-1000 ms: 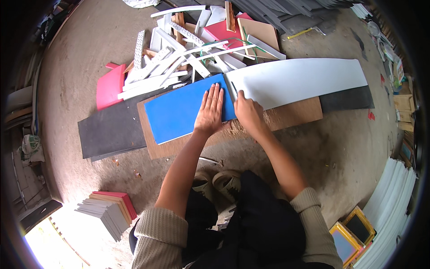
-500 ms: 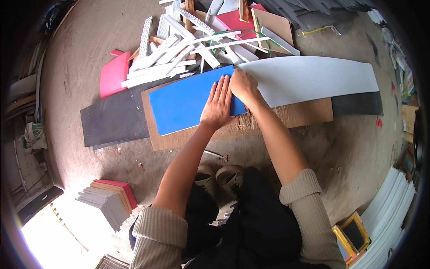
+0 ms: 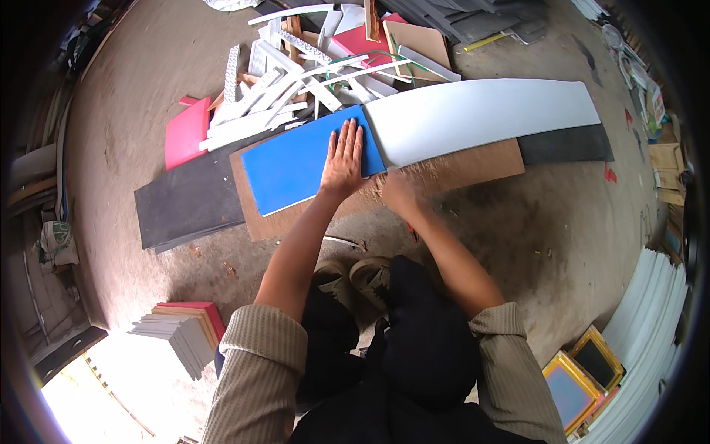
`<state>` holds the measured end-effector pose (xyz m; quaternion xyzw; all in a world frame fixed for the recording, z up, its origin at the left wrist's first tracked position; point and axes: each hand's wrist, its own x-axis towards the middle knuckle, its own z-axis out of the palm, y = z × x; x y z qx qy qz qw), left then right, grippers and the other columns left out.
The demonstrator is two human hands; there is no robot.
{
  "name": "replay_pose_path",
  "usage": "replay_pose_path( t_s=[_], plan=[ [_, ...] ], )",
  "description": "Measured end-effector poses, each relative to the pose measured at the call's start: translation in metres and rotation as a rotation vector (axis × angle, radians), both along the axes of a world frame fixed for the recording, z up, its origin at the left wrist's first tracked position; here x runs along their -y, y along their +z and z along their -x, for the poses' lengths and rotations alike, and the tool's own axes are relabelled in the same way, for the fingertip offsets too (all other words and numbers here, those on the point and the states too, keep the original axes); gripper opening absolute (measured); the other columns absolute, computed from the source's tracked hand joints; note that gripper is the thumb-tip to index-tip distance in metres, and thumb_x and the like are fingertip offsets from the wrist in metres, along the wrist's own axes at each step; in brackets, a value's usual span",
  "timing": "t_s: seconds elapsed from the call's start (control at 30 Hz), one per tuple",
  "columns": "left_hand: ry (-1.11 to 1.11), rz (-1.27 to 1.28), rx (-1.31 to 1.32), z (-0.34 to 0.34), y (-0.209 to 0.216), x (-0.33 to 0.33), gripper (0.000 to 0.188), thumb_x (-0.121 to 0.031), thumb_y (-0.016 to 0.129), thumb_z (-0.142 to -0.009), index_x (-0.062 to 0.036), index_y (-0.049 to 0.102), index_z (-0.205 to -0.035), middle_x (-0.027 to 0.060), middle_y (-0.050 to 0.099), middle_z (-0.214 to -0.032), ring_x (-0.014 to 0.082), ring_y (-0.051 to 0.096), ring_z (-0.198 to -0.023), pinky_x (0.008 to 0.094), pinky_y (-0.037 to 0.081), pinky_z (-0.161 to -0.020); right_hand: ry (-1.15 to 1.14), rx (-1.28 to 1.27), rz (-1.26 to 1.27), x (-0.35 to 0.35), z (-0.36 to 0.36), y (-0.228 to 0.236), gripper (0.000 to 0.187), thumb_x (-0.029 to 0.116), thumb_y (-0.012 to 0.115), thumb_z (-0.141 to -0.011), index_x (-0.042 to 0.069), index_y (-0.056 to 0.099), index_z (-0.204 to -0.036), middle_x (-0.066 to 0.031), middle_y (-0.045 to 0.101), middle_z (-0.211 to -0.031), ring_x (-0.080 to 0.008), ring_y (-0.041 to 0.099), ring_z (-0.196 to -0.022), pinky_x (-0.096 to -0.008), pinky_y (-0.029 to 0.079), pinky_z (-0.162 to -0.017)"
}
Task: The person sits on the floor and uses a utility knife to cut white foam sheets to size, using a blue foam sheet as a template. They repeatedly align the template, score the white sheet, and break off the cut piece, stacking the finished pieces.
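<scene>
A blue rectangular sheet (image 3: pixel 292 166) lies on a brown, scuffed board (image 3: pixel 462 163), which rests across long black sheets (image 3: pixel 188 194). My left hand (image 3: pixel 343 159) presses flat on the blue sheet near its right edge, fingers together and stretched out. My right hand (image 3: pixel 403 194) is closed in a fist just past that sheet's lower right corner, over the brown board. It is smeared by motion, and what it grips is hidden; a small red bit shows below it. A long white sheet (image 3: pixel 481 115) adjoins the blue sheet's right edge.
Beyond the sheets lies a heap of white offcuts (image 3: pixel 285 81) with a red piece (image 3: pixel 188 133). Stacked panels (image 3: pixel 177 337) stand at the lower left. Long white strips (image 3: pixel 643 333) and yellow-framed pieces (image 3: pixel 573 388) are at the lower right. My shoes (image 3: pixel 370 277) are close to the board.
My right hand has come down toward me along the blue sheet's right edge, from its top corner to past the lower corner. My left hand stays pressed on the sheet. The view has shifted slightly.
</scene>
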<state>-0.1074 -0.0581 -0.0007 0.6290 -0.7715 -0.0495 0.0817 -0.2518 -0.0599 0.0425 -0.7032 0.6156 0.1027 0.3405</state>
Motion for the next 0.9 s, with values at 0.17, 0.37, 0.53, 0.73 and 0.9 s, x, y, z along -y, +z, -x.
replay_pose_path(
  t_s=[0.17,0.37,0.53,0.73,0.9],
  plan=[
    [-0.009,0.036,0.014,0.004,0.001,0.002,0.102,-0.055,0.06,-0.065,0.0057,0.016,-0.134,0.0205,0.012,-0.142,0.0309,0.009,-0.133,0.0456,0.009,-0.108,0.049,-0.033,0.086,-0.025,0.018,-0.017,0.027,0.017,0.04,-0.083,-0.002,0.051,-0.1,-0.0256,0.059,-0.094,-0.0426,0.056,-0.091,-0.0497,0.044,-0.079],
    [0.009,0.083,-0.035,0.005,-0.001,-0.003,0.087,-0.059,0.061,-0.064,-0.0227,0.026,-0.135,0.0231,0.013,-0.141,0.0345,0.01,-0.132,0.0577,0.011,-0.102,0.101,-0.003,0.156,-0.016,0.037,-0.007,0.023,0.02,0.041,-0.084,0.001,0.05,-0.094,-0.0235,0.06,-0.079,-0.0396,0.059,-0.079,-0.0487,0.046,-0.07],
    [0.006,-0.012,0.121,-0.006,0.008,-0.004,0.068,-0.061,0.059,-0.066,-0.0198,0.042,-0.117,0.0275,0.008,-0.14,0.0404,0.006,-0.131,0.067,0.017,-0.093,-0.121,0.149,0.204,0.031,0.025,0.011,0.025,0.026,0.04,-0.086,0.003,0.048,-0.093,-0.0231,0.06,-0.075,-0.0409,0.059,-0.073,-0.0491,0.046,-0.067],
    [0.089,-0.246,0.298,-0.108,0.032,-0.061,0.061,-0.052,0.057,-0.072,-0.0099,0.04,-0.113,0.0283,0.007,-0.14,0.0431,0.008,-0.13,0.0615,0.025,-0.094,-0.086,0.16,0.332,0.045,-0.012,-0.015,0.026,0.027,0.041,-0.086,0.005,0.047,-0.098,-0.0212,0.059,-0.068,-0.0397,0.059,-0.067,-0.0485,0.047,-0.061],
    [0.359,-0.126,0.114,-0.165,0.015,-0.114,0.034,-0.014,0.057,-0.076,-0.0029,0.04,-0.103,0.0219,0.016,-0.14,0.0399,0.018,-0.129,0.0558,0.031,-0.096,-0.101,0.225,0.398,0.046,-0.012,-0.026,0.023,0.025,0.041,-0.087,0.006,0.046,-0.099,-0.0196,0.059,-0.066,-0.0382,0.059,-0.064,-0.0474,0.046,-0.055]
  ],
)
